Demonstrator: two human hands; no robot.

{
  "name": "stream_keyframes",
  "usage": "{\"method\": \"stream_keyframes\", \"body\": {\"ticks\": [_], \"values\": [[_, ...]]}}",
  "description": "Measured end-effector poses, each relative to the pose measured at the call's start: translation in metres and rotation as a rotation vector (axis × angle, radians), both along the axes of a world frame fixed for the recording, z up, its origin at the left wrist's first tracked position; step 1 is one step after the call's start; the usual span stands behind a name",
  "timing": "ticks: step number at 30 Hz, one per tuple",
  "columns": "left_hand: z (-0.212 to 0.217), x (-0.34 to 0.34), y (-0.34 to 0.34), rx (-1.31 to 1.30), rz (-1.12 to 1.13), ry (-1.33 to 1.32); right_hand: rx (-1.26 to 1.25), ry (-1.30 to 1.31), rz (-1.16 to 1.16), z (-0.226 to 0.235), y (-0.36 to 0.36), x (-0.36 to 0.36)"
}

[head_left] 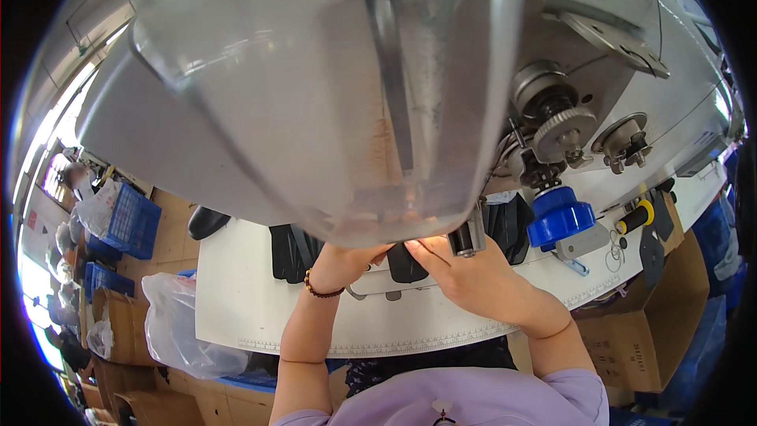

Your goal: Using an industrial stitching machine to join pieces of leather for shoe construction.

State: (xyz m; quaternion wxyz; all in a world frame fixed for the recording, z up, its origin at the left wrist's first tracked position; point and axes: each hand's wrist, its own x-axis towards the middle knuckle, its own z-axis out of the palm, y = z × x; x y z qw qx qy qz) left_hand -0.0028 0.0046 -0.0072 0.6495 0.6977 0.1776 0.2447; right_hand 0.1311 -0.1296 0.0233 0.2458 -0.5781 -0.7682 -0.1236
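Observation:
A black flat piece (406, 267) with a rounded lower end lies under the sewing machine head (315, 110), between my two hands. My left hand (341, 267), with a beaded bracelet at the wrist, reaches in from the left, its closed fingers at the piece's upper left edge. From the right, my right hand (479, 278) pinches the piece with thumb and forefinger close to the lit stitching area. The clear guard and machine head hide the needle and some fingertips. Stacks of black pieces (293, 252) lie left of my left hand, and more black pieces (509, 227) lie beyond my right hand.
The white table (236, 292) has a ruler along its curved front edge. A blue knob (561, 219) and metal tension dials (564, 130) hang above its right side. Thread spool (635, 217) and cardboard box (654, 323) are at right; plastic bag (185, 323) and blue crate (134, 221) at left.

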Motion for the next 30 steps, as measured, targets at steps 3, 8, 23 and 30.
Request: {"method": "stream_keyframes", "body": {"ticks": [3,8,23,30], "values": [[-0.003,0.002,0.002,-0.027,-0.029,-0.061,0.054,0.042,0.003,-0.006,0.004,0.002],[-0.006,0.004,0.003,0.083,0.014,-0.089,0.177,0.086,0.049,-0.008,0.010,0.005],[0.006,0.000,-0.014,0.015,0.002,0.147,0.125,0.148,-0.022,-0.007,-0.009,-0.007],[0.001,-0.031,-0.045,0.190,-0.134,0.147,0.258,0.186,-0.355,-0.047,-0.033,0.028]]}}
